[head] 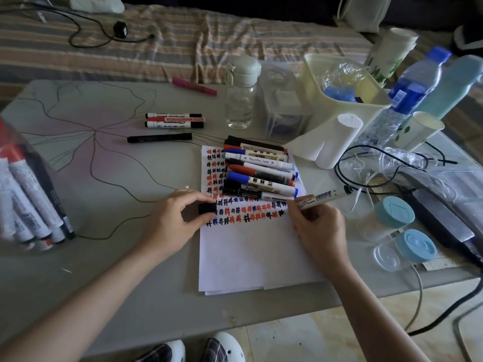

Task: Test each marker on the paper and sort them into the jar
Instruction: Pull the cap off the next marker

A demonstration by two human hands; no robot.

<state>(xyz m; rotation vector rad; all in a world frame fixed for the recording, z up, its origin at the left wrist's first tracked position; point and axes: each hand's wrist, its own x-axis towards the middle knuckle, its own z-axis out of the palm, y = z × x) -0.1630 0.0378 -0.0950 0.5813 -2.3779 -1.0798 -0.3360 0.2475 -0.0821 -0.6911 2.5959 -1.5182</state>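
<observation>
Grey tabletop point(130, 270) marked with thin dark pen lines, a striped cloth point(156, 35) beyond its far edge. Far left: clear jar point(28, 194) lying tilted at the frame edge, holding several markers with white barrels. Left of centre: three capped markers point(174, 120) side by side, a black pen point(159, 137) just below them, a pink marker point(194, 86) further back. Centre: left hand point(180, 215), thumb and fingers pinching a black cap point(207, 208) at the left edge of the paper point(248, 257). A heap of untested markers point(258, 171) rests on the paper's upper part, above rows of black, red and blue test marks. Right: right hand point(317, 228), fingers clamped around an uncapped marker point(320, 197), tip on the paper.
</observation>
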